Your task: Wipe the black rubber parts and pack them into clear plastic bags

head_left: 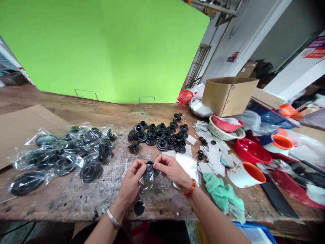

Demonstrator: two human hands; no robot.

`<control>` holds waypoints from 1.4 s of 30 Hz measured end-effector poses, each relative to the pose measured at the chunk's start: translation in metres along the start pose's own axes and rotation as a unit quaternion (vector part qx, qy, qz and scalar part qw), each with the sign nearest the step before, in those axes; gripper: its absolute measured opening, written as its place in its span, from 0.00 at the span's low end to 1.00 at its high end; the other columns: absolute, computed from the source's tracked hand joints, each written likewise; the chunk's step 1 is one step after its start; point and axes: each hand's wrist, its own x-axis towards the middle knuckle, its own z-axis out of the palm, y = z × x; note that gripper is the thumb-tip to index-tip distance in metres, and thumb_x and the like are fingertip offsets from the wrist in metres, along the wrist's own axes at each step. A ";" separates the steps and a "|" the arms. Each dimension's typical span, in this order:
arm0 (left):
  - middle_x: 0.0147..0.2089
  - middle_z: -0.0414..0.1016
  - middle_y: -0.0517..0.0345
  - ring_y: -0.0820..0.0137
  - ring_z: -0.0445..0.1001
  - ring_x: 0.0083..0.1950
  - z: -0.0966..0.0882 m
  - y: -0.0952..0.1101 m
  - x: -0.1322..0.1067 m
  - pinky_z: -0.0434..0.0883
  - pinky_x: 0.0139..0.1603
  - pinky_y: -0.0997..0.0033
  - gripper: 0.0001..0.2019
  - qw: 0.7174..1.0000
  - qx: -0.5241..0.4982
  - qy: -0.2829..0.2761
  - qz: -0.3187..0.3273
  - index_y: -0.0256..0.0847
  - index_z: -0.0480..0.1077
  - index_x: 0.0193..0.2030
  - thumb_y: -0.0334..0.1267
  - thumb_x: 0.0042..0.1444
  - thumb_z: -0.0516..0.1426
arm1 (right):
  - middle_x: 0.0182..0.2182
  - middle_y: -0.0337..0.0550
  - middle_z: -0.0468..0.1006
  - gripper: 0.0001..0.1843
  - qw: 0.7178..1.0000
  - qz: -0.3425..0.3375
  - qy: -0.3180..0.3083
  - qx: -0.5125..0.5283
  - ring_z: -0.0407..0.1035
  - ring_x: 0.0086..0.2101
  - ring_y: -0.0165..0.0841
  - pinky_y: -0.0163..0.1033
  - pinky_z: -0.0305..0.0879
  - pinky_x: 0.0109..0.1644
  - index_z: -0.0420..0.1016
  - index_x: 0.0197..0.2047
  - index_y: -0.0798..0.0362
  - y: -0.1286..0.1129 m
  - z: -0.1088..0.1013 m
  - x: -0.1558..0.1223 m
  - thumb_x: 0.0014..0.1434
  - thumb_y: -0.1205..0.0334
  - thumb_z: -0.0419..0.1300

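Observation:
At the front middle of the table, a black flanged part [149,164] with a round hollow neck stands between my hands. Clear plastic film [150,181] hangs around its lower side. My left hand [132,179] pinches at the left of the neck, thumb and fingers together. From the right, my right hand [170,168] is closed in a pinch at the neck's edge. Whether the fingertips grip the part itself or the film, I cannot tell. Just beyond lies a group of similar black flanged parts [162,144], unwrapped. On the left is a pile of bagged black parts [68,149].
White paper cards [213,157] and small black rings [200,155] are spread at the right. Nearby are a green cloth [223,191], an orange-lined white cup [246,174], red baskets [225,124] and a cardboard box [228,96]. A green panel [109,51] stands behind.

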 end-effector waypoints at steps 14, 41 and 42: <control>0.32 0.71 0.64 0.75 0.68 0.32 0.003 -0.004 0.001 0.66 0.34 0.77 0.11 0.999 0.018 0.020 0.018 0.41 0.66 0.32 0.46 0.53 0.60 | 0.24 0.34 0.64 0.13 0.996 -0.043 0.076 -0.010 0.59 0.25 0.27 0.31 0.57 0.29 0.65 0.30 0.52 0.017 0.015 0.002 0.59 0.51 0.56; 0.29 0.69 0.65 0.72 0.70 0.29 -0.001 0.002 -0.002 0.69 0.31 0.73 0.15 0.987 -0.136 0.086 -0.023 0.44 0.62 0.34 0.43 0.47 0.64 | 0.33 0.43 0.75 0.10 0.987 -0.068 0.145 -0.022 0.68 0.33 0.34 0.37 0.65 0.38 0.73 0.37 0.51 0.011 0.051 -0.019 0.61 0.55 0.54; 0.28 0.68 0.66 0.73 0.69 0.28 0.000 0.003 -0.002 0.68 0.31 0.75 0.14 0.986 -0.138 0.093 -0.015 0.44 0.62 0.34 0.42 0.48 0.64 | 0.34 0.43 0.75 0.09 0.989 -0.062 0.134 -0.019 0.68 0.33 0.34 0.37 0.65 0.38 0.73 0.38 0.50 0.011 0.051 -0.019 0.60 0.55 0.55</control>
